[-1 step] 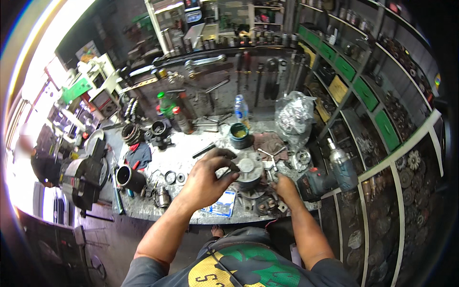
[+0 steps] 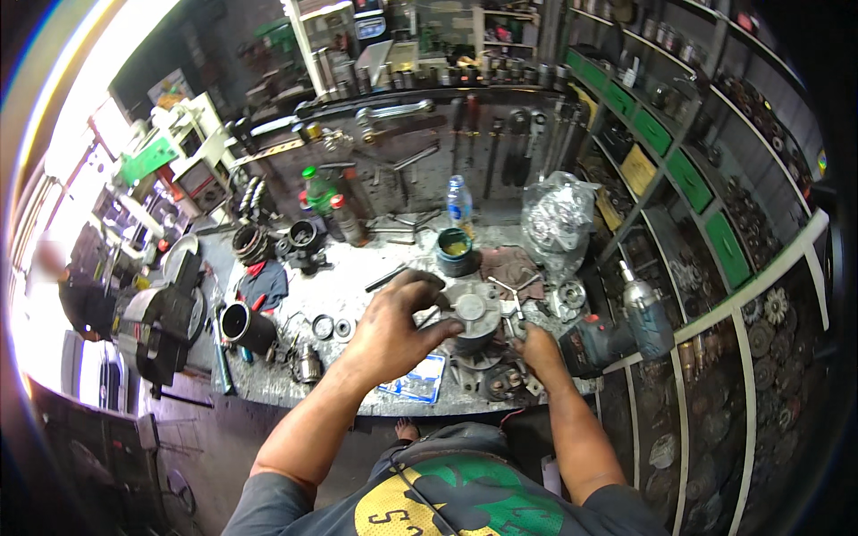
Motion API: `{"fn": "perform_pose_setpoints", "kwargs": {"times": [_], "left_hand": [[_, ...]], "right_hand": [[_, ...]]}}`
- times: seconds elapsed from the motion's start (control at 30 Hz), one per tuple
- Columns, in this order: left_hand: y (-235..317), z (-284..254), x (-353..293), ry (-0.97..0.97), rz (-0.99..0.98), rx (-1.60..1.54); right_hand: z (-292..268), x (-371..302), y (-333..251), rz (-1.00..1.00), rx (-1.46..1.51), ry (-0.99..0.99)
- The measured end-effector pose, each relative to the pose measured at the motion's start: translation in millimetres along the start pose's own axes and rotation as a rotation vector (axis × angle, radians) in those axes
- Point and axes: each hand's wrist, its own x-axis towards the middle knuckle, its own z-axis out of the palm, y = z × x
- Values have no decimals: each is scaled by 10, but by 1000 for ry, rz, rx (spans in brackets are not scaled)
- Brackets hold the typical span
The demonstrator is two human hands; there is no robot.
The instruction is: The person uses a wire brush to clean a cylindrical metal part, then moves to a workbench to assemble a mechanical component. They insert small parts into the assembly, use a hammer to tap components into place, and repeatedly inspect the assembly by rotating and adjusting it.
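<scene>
A round grey metal housing (image 2: 472, 308) sits on the bench in front of me, above other dark metal parts. Against its left side curls my left hand (image 2: 389, 330), thumb low and fingers bent along the rim. My right hand (image 2: 542, 355) is closed at the housing's right, around the lower leg of a Y-shaped socket wrench (image 2: 514, 290); its fingertips are partly hidden. Beyond the wrench lies a brown rag (image 2: 509, 266). A small metal assembly with round terminals (image 2: 502, 384) lies near the bench edge below the housing.
Behind the housing stand a dark cup of yellowish stuff (image 2: 455, 248) and a clear bottle (image 2: 458, 204). A cordless impact driver (image 2: 639, 313) is at the right, near a plastic-wrapped item (image 2: 559, 219). A black cylinder (image 2: 245, 325) and rings (image 2: 323, 326) lie left.
The view has shifted slightly, so the bench appears a little further right. My left thumb has come in closer against the housing. The right hand keeps its place beside it.
</scene>
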Motion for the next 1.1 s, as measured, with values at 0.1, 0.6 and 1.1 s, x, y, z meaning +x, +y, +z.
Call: {"fn": "perform_pose_setpoints", "kwargs": {"times": [0.1,0.6,1.1], "left_hand": [[-65,-8,23,-20,-8,-73],[-746,318,-278,233,117,-290],[-2876,268,-1129,-24,-698,234]], "right_hand": [[-55,-5,67,-28,38,4],[-712,-467,-178,302,741,-61],[-1407,-908,-1061,-5,-23,194]]}}
